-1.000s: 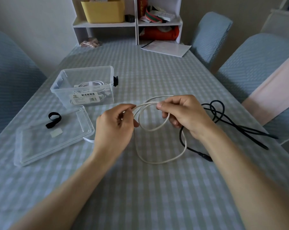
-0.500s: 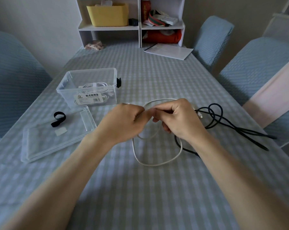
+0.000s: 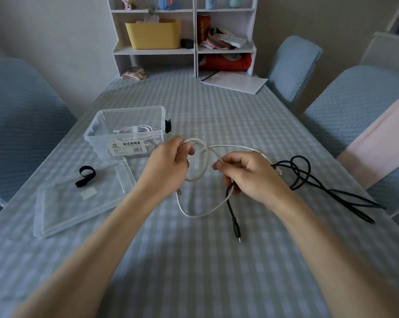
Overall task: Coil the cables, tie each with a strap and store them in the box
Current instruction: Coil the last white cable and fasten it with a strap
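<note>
Checked blue-grey cloth covers the table, chairs round it, a white shelf at the far end. Left hand curls round the white cable loops; right hand pinches the same cable just beside it. Clear box sits beyond the left hand, lid and black strap nearer. Black cable sprawls toward the right edge.

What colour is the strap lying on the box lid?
Black, seen in the head view: strap on clear lid.
</note>
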`<state>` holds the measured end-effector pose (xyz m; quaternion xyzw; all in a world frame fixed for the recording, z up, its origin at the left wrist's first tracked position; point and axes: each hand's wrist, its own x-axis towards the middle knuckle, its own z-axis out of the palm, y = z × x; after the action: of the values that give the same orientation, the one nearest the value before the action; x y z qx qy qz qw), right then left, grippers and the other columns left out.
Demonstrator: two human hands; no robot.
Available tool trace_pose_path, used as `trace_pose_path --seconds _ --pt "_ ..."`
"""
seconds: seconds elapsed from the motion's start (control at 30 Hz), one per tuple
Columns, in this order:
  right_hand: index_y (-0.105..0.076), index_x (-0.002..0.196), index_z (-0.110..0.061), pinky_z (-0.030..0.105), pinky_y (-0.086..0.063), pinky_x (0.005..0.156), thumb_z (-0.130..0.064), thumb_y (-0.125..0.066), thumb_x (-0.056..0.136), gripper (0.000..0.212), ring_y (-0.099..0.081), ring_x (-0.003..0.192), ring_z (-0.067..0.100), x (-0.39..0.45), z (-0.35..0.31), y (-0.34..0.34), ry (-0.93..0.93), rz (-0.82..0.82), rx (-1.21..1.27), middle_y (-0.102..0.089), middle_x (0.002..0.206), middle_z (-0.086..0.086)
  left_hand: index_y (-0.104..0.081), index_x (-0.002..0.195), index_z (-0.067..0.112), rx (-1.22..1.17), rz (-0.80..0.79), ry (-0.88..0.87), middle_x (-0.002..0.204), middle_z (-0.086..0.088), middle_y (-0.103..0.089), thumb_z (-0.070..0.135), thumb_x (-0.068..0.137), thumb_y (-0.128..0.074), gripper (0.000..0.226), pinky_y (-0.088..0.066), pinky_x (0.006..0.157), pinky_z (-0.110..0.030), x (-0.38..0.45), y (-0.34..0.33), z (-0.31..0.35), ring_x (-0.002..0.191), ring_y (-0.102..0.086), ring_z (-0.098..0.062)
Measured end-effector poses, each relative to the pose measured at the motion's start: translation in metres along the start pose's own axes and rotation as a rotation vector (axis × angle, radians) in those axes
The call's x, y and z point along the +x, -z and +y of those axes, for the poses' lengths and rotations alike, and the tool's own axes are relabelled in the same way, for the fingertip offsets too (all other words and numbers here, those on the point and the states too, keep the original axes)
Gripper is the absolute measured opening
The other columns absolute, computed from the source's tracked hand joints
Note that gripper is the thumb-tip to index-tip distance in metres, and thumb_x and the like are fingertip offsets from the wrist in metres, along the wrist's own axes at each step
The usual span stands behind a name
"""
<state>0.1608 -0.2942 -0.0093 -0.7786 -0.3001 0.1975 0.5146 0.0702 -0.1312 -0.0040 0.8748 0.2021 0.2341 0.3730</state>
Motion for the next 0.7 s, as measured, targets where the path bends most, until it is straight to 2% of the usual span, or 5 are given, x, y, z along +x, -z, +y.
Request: trace_pose_path --seconds 0.17,0.33,0.47,0.6,0.7 --pt "-0.073 0.101 -0.023 0.025 -0.055 0.057 -0.024 -0.062 0.098 0.012 -0.069 0.061 0.015 0.001 -0.007 -0.004 0.074 0.018 0.067 -0.074 0.080 0.000 -0.061 0.086 0.021 0.000 -0.106 -0.069 0.054 0.002 -0.052 0.021 0.105 -0.043 0.026 -0.036 0.045 -0.029 -0.008 0.000 0.003 0.043 -0.043 -0.012" --pt "-0.076 0.091 -0.015 0.018 -0.045 0.045 -0.016 -0.061 0.097 0.016 -0.057 0.046 0.009 0.001 -0.004 -0.006 0.106 0.193 0.046 -0.070 0.069 -0.002 -0.063 0.086 0.025 -0.024 -0.221 -0.028 0.056 -0.002 -0.049 0.027 0.105 -0.043 0.028 -0.036 0.046 -0.027 -0.014 0.001 0.004 0.045 -0.041 -0.013" --pt "-0.074 0.087 -0.014 0.022 -0.047 0.045 -0.017 -0.061 0.097 0.017 -0.056 0.044 0.011 0.002 -0.003 -0.002 0.074 0.315 0.131 -0.071 0.069 -0.001 -0.064 0.081 0.021 -0.072 -0.216 0.031 0.057 -0.003 -0.047 0.029 0.104 -0.044 0.032 -0.033 0.044 -0.021 -0.013 0.001 0.005 0.043 -0.037 -0.011" --pt "-0.072 0.085 -0.015 0.022 -0.051 0.050 -0.016 -0.059 0.096 0.017 -0.060 0.049 0.009 0.002 -0.001 -0.001 0.020 0.175 -0.009 -0.072 0.070 -0.004 -0.060 0.075 0.017 -0.088 -0.149 0.060 0.054 -0.001 -0.045 0.026 0.104 -0.043 0.034 -0.031 0.041 -0.019 -0.012 -0.002 0.004 0.039 -0.036 -0.008" --pt "-0.071 0.087 -0.019 0.027 -0.055 0.059 -0.018 -0.060 0.095 0.014 -0.065 0.055 0.004 0.001 0.004 -0.003 0.070 0.133 -0.183 -0.073 0.073 -0.008 -0.060 0.075 0.016 -0.075 -0.134 0.070 0.051 0.003 -0.044 0.023 0.103 -0.044 0.034 -0.032 0.041 -0.019 -0.013 -0.006 0.001 0.039 -0.037 -0.006"
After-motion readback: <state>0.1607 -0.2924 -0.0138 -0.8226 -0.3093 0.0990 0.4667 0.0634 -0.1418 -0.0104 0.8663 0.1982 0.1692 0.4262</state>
